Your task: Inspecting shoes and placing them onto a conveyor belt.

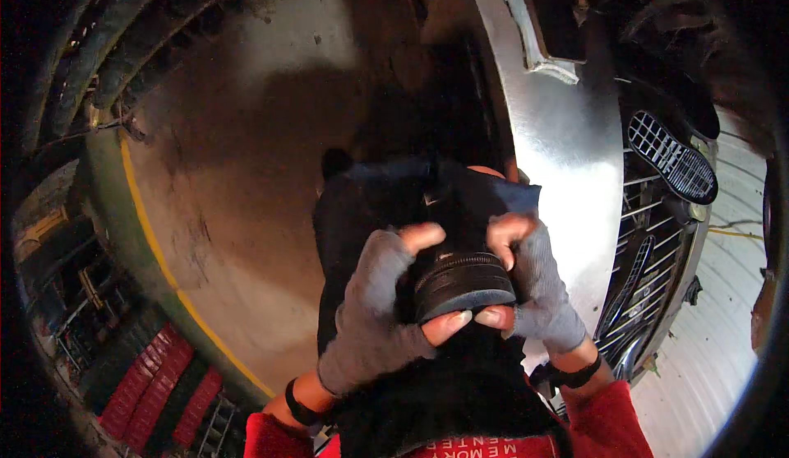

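Observation:
Between my two hands, in front of my body, is a black shoe sole with a rounded end and a ridged edge. It seems layered, and its far part is lost in the dark. My left hand, in a grey fingerless glove, grips its left side, with the thumb at the near rounded end. My right hand, gloved alike, closes on the right side, its thumb close to the left one. Dark cloth lies below the hands.
To the right runs a shiny metal worktop with a metal-edged fixture at its far end. Beyond it, a wire rack carries black soles. On the left, a yellow line crosses the floor near red stacked pieces.

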Demonstrator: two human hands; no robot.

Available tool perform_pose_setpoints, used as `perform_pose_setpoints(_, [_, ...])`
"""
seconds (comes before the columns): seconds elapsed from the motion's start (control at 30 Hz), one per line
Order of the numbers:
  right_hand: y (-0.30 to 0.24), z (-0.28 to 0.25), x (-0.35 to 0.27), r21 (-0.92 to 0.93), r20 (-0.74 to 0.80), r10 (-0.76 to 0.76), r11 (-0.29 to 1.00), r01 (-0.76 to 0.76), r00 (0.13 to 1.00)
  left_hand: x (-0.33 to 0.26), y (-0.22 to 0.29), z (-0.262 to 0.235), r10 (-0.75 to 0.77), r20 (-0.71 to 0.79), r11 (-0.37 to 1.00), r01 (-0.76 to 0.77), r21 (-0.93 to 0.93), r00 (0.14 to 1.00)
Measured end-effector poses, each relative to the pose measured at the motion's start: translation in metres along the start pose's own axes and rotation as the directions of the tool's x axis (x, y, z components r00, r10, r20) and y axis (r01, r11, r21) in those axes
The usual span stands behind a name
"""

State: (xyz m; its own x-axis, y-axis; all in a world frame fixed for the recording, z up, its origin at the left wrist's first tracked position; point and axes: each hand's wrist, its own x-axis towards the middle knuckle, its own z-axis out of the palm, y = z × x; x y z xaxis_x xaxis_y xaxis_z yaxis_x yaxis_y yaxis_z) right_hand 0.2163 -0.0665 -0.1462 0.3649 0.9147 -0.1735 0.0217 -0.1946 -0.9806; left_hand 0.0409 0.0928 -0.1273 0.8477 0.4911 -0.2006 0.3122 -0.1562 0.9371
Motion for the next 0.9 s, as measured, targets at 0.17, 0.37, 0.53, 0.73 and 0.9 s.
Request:
perform_pose_setpoints(0.17, [-0.019, -0.004, 0.005, 0.063, 0.059, 0.116, 0.991, -0.120, 0.992, -0.005, -0.011, -0.022, 0.026, 0.147, 0.994, -0.010, -0.109, 0.989])
perform_pose_setpoints(0.37, [-0.083, 0.006, -0.066, -0.323, 0.114, -0.292, 0.893, 0.313, 0.950, -0.053, 0.025, -0.010, 0.244, 0.251, 0.963, -0.203, -0.177, 0.937])
perform_pose_setpoints(0.53, [-0.068, -0.022, -0.130, 0.262, -0.077, 0.081, 0.963, -0.058, 0.994, -0.059, 0.091, 0.003, 0.453, 0.233, 0.892, -0.439, -0.113, 0.861])
perform_pose_setpoints(0.73, [-0.109, -0.047, -0.223, 0.581, -0.093, 0.345, 0.780, -0.230, 0.934, -0.089, 0.171, 0.082, 0.652, 0.751, -0.065, -0.980, 0.189, 0.102])
perform_pose_setpoints(0.9, [-0.040, -0.091, -0.306, 0.250, -0.581, 0.300, 0.950, -0.185, 0.756, -0.083, 0.164, 0.045, 0.406, 0.846, 0.444, -0.884, 0.147, 0.345])
